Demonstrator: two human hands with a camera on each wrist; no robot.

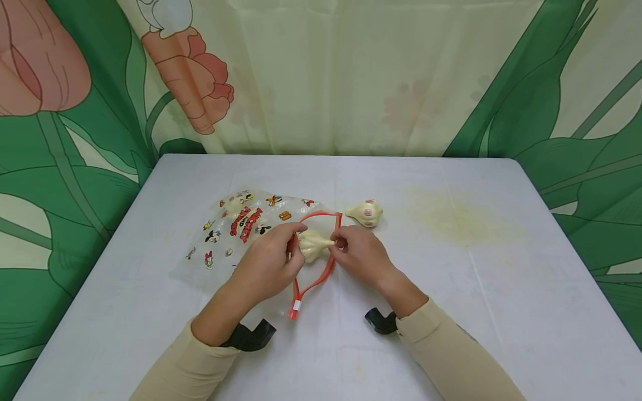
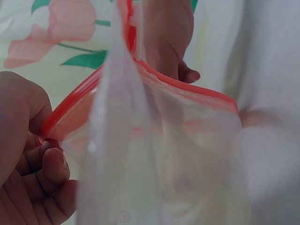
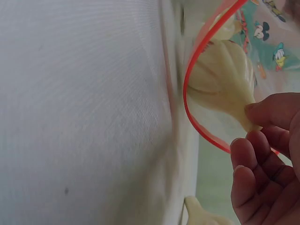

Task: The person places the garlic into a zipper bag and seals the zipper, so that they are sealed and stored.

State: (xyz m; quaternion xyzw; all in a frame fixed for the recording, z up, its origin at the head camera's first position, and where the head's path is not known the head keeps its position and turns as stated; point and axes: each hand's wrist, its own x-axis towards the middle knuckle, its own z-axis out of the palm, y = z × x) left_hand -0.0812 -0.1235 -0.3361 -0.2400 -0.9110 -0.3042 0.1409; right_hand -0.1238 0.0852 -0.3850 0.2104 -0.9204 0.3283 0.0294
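Note:
A clear zip bag [image 1: 273, 209] with printed cartoon figures lies on the table, its red-edged mouth [image 1: 328, 271] spread open toward the right. My left hand [image 1: 271, 259] pinches the red edge on the near left side of that mouth. With thumb and fingertips, my right hand [image 1: 362, 253] pinches the thin stem of a garlic bulb [image 1: 312, 245]. The bulb's round end points into the bag in the right wrist view, inside the red rim. Another pale bulb [image 3: 227, 28] shows farther inside, partly covered by the rim.
A loose garlic bulb [image 1: 367, 213] lies just behind my right hand on the white-covered table [image 1: 501, 312]. A white slider [image 1: 297, 304] sits at the near end of the red strip. Behind the table hangs a flowered curtain [image 1: 341, 78].

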